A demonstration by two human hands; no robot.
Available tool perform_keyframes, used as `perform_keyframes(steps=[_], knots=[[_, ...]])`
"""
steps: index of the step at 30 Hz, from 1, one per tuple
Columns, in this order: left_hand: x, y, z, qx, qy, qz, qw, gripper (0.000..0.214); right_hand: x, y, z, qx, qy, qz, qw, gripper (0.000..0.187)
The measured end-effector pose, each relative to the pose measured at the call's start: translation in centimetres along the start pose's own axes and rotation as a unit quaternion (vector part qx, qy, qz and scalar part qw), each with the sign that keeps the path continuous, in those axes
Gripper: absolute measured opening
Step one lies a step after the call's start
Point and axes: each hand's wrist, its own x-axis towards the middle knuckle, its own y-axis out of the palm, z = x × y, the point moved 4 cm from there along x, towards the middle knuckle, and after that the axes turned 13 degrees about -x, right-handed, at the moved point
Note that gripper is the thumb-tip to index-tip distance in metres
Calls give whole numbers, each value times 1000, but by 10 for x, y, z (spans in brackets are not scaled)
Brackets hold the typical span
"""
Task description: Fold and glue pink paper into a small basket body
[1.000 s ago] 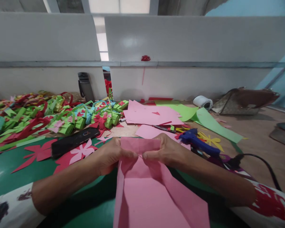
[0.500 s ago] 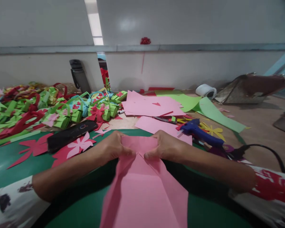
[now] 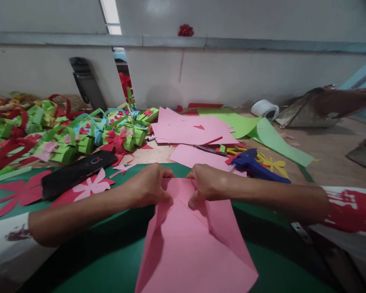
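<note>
Both my hands pinch the far edge of a large pink paper sheet [image 3: 192, 248] that lies creased over a green mat [image 3: 110, 260]. My left hand [image 3: 149, 185] grips the sheet's top left, fingers curled closed on it. My right hand [image 3: 205, 183] grips the top right, close beside the left, thumb and fingers pressed on the paper. The sheet's near part fans out towards me with folds running from the pinched spot.
A blue glue gun [image 3: 253, 165] lies just right of my right hand. A black phone [image 3: 76, 173] and pink flower cutout [image 3: 91, 187] lie left. Green paper baskets [image 3: 79, 138] crowd the far left; pink sheets [image 3: 192, 130], green sheets [image 3: 262, 136], a tape roll [image 3: 264, 109] behind.
My hands have drawn closer together on the sheet's far edge and the paper has folded more sharply under them. The camera has tilted down and a little left.
</note>
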Motion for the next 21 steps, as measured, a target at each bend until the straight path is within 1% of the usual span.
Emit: perform_keyframes(steps=[2,4,6,10,14,16,19,21], knots=[[-1,1,0,45,13,1,999,14,5,-1,-1,-33,-16,9,999,24],[-2,2,-1,68,21,8,997,8,8,-2,-2,-65,-30,19,997,23],[-1,2,-1,79,24,21,996,14,10,-3,-1,-94,-42,26,994,19],[5,2,-3,113,38,55,991,12,8,-7,7,-139,-62,41,987,12],[10,3,-7,112,30,89,989,5,5,-12,17,-181,-85,60,978,13],[10,4,-9,104,20,101,989,6,4,-14,21,-201,-91,64,973,11],[10,4,-11,95,18,99,990,6,3,-14,24,-228,-93,71,967,3],[10,5,-12,103,21,94,990,7,4,-14,25,-242,-91,73,963,5]])
